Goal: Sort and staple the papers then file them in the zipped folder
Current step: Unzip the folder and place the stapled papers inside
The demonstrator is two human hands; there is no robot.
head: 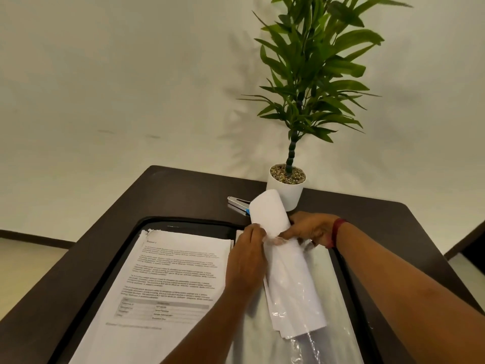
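- We are in the filing step. A bundle of papers (273, 214) is partway into the clear sleeve (333, 285) on the right half of the open zipped folder (126, 248). Its near end lies under the plastic, and its far end curls up free above the sleeve's mouth.
- Our left hand (246, 261) has its fingers curled on the bundle's left edge at the mouth. We cannot tell whether it also catches the plastic.
- Our right hand (311, 227) pinches the sleeve's rim between thumb and fingertips, just beside the bundle, and holds the opening up.
- A printed stack (173, 271) lies flat on the folder's left half, not in any sleeve. The stapler (237, 202) sits on the table (183, 190) behind the bundle, near the plant pot (287, 191).
- We judge the task is past sorting for this bundle. Whether it is stapled we cannot see.
- Next, we need to keep the mouth held wide, flatten the curl and feed the far end down until the whole bundle is under the plastic, square to the sleeve.
- The thin plastic may bunch or cling, so we should push slowly.
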